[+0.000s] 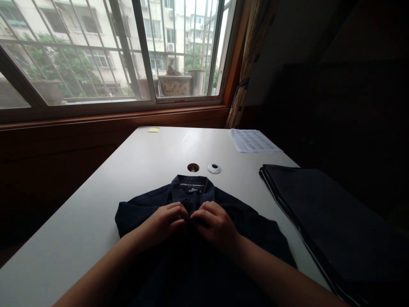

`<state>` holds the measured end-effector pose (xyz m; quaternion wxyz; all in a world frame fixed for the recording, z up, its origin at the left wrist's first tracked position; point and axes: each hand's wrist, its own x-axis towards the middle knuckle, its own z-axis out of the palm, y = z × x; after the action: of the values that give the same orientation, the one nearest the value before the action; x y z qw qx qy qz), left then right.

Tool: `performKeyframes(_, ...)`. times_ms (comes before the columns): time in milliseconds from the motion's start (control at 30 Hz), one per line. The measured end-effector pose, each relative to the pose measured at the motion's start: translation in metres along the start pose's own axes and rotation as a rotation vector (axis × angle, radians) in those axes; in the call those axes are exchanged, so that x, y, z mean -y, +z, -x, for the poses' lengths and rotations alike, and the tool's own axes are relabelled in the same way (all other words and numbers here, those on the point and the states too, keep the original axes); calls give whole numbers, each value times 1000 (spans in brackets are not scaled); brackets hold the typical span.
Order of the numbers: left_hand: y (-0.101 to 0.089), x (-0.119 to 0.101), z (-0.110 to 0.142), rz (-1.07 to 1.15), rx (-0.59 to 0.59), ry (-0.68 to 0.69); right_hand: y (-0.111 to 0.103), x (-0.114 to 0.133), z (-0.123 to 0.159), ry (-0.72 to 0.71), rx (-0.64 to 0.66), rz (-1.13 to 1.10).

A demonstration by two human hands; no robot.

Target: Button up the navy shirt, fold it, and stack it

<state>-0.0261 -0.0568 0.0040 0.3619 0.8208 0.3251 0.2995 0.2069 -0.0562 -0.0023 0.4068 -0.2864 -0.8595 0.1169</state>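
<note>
A dark navy collared shirt [147, 200] lies face up on the white table, its collar toward the window and a label showing inside the neck. My left hand [174, 217] pinches the front opening just below the collar. Right beside it, my right hand [214, 221] grips the other side of the same opening, fingers curled. The fingertips of both hands nearly meet at the shirt's middle. Whether a button sits between them is too dark to make out. The lower part of the shirt fades into shadow under my forearms.
On the right of the white table [83, 226] lies a dark folded cloth [306, 200] with pale edging. Printed papers [254, 140] rest at the far right corner, a yellow note [154, 129] at the far left. Beyond the collar are a round table hole [193, 168] and its white cover [214, 169].
</note>
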Motion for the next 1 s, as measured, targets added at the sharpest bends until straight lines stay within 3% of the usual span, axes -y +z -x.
performKeyframes(367,-8,1,4,-129,42,-31,-4,-5,-3,229,22,-271)
performKeyframes(533,-11,-11,-1,-44,43,3,-7,-8,-7,318,16,-360)
performKeyframes(1000,3,-13,-9,63,-117,-189,-5,-9,-7,312,59,-334)
